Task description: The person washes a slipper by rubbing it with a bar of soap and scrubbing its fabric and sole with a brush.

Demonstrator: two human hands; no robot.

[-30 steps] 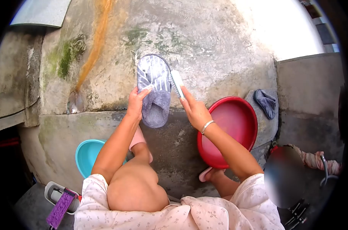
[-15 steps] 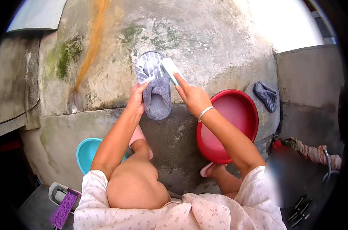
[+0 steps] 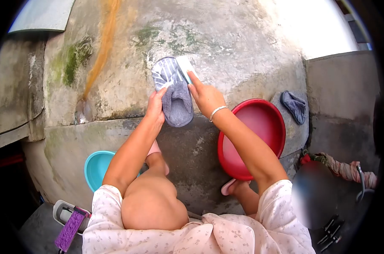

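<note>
My left hand (image 3: 156, 106) grips the left edge of a grey slipper (image 3: 178, 111), its thumb on the striped upper. The slipper has a plush footbed and a blue-grey and white striped toe, which points away from me. In my right hand (image 3: 208, 98) is a pale white-and-mint scrub brush (image 3: 184, 64), with the index finger laid along its back. The brush lies against the right side of the striped toe; its bristles are hidden. Below my right forearm stands a red basin (image 3: 264, 127) with cloudy liquid in it.
A second striped slipper (image 3: 293, 106) rests on a stone slab (image 3: 300, 134) right of the red basin. At the lower left are a turquoise basin (image 3: 94, 171) and a purple mop head (image 3: 70, 230). A twisted cloth (image 3: 342, 166) lies at the right. A concrete wall (image 3: 128, 84) rises ahead.
The slipper has shifted slightly right and up in my left hand. My right hand and the brush have moved a little left and up along the toe's edge.
</note>
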